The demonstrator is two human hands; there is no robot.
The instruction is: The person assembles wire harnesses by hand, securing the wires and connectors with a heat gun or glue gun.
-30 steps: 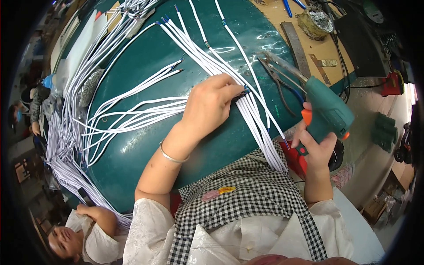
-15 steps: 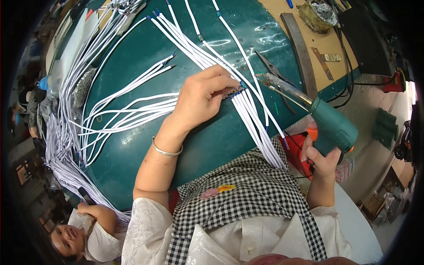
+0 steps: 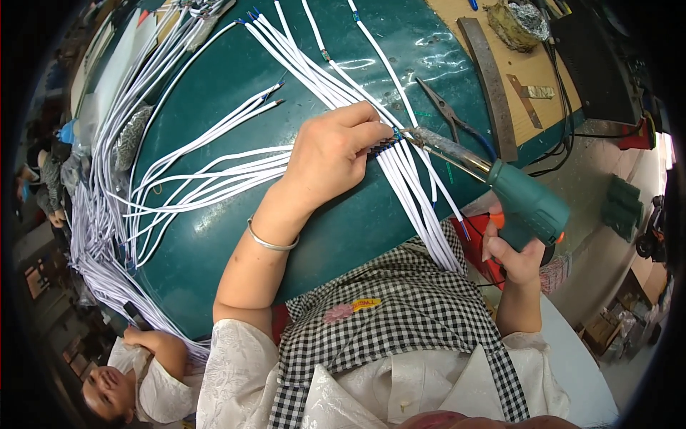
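My left hand presses down on the ends of a bundle of white cables that runs diagonally across the dark green table. The fingertips pinch several blue-tipped cable ends. My right hand grips the handle of a teal heat gun, whose metal nozzle points left and nearly touches the pinched cable ends. The bundle hangs off the table's near edge over my checked apron.
More white cables fan out left of my left hand, with a large pile at the table's left rim. Pliers, a metal ruler and a foil-lined bowl lie at the back right. Another person sits lower left.
The heat gun has swung down and left, bringing its nozzle close to the cable ends under my left fingertips. My left hand has stayed on the bundle.
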